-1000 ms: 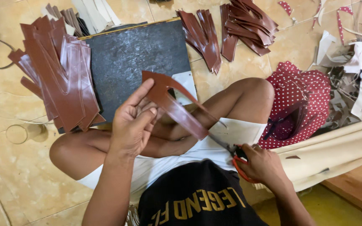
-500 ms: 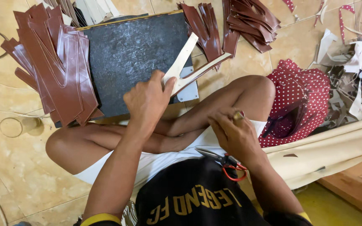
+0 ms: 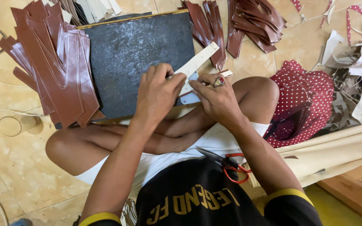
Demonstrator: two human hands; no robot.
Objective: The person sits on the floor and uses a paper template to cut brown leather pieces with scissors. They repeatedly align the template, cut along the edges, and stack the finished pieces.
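We pinched a pale strip [image 3: 197, 62] in both hands [image 3: 158, 94] [image 3: 216, 98] – scissors [image 3: 227, 163] lay aside, cutting seemingly done – brown pieces [image 3: 59, 71] stacked.

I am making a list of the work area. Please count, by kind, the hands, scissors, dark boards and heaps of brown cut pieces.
Hands: 2, the left hand and right hand, both on a pale strip
Scissors: 1
Dark board: 1
Brown heaps: 3, left heap, middle heap, right heap
Total: 7
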